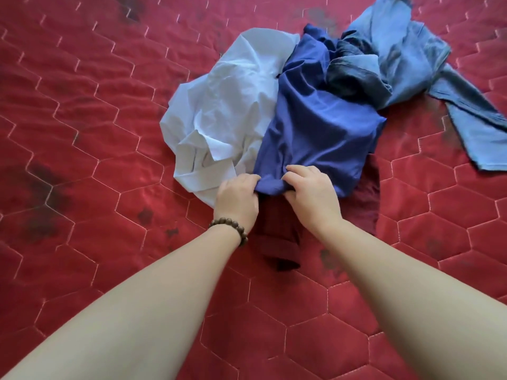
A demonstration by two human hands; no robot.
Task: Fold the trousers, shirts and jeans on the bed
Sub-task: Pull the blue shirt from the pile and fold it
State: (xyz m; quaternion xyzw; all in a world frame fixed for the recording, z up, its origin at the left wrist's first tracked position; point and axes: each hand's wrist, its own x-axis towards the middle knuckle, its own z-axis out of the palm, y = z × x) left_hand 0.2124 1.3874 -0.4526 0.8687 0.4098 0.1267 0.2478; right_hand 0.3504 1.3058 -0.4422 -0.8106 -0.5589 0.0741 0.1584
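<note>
Pinching the near hem of the blue shirt (321,127) with both hands, left (237,200) and right (312,193), we judge it the first pick from the heap on the bed (96,133); next, lift and spread it flat

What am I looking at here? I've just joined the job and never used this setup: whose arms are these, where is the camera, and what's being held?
There is no machine: a person works bare-handed, and the one camera sits on their head, looking down. The left hand, with a bead bracelet at the wrist, and the right hand both grip the near edge of a blue garment. Beside it lie a white shirt and, farther off, denim clothes, all unfolded on a red quilt. Something dark red lies under the hands; I cannot tell what.
</note>
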